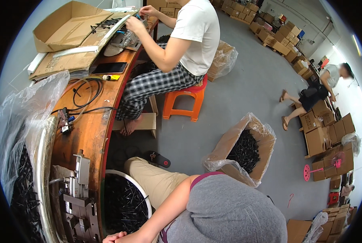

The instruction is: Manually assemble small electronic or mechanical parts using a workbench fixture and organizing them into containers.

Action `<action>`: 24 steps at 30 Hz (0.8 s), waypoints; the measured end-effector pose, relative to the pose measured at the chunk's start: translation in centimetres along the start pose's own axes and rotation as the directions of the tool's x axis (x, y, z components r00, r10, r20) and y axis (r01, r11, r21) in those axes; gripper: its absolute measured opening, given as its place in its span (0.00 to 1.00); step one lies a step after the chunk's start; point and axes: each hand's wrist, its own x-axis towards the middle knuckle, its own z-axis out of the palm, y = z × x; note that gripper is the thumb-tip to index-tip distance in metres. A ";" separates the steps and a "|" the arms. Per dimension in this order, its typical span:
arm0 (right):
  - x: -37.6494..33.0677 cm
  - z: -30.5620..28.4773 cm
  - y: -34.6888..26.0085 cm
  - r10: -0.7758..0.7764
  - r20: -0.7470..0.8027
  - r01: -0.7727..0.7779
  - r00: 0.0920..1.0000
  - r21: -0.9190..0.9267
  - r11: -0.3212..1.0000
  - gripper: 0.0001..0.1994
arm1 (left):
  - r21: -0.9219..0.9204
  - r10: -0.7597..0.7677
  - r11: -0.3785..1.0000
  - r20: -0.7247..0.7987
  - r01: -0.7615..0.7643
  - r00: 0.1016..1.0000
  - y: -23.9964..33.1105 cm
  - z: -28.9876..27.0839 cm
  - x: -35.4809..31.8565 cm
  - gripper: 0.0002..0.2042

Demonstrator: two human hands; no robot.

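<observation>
At the lower edge is my right hand (pixel 126 237), partly cut off by the picture's edge. Its fingers look curled, and what they hold, if anything, is hidden. My forearm passes beside a white-rimmed tub (pixel 149 202) filled with thin black parts (pixel 124 202). Closest to the hand on the bench side stands a metal fixture (pixel 80 198) with blocks and a clamp, fixed on the wooden workbench (pixel 93 146). My left hand is out of view.
A co-worker (pixel 197 24) on an orange stool (pixel 185 101) handles small pieces at the bench. A dark phone (pixel 110 67), a black cable (pixel 96 95) and a cardboard tray (pixel 63 30) lie there. A plastic-lined carton (pixel 262 162) stands on the floor. Another person (pixel 322 87) bends by stacked boxes.
</observation>
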 end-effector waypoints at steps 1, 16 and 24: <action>0.0 0.5 0.1 -0.027 -0.116 0.029 0.993 0.020 0.999 0.17 | 0.001 -0.003 1.000 0.006 0.003 1.000 -0.1 0.0 -0.1 0.29; 0.9 -4.4 -3.1 -0.078 -0.169 0.107 0.983 0.172 0.979 0.21 | -0.010 -0.005 1.000 0.011 0.005 1.000 -0.2 -0.3 -0.1 0.29; 0.5 -4.3 -2.5 -0.063 -0.365 0.082 0.929 0.038 0.996 0.10 | -0.001 -0.014 1.000 0.009 0.014 1.000 -0.1 -0.9 -0.3 0.30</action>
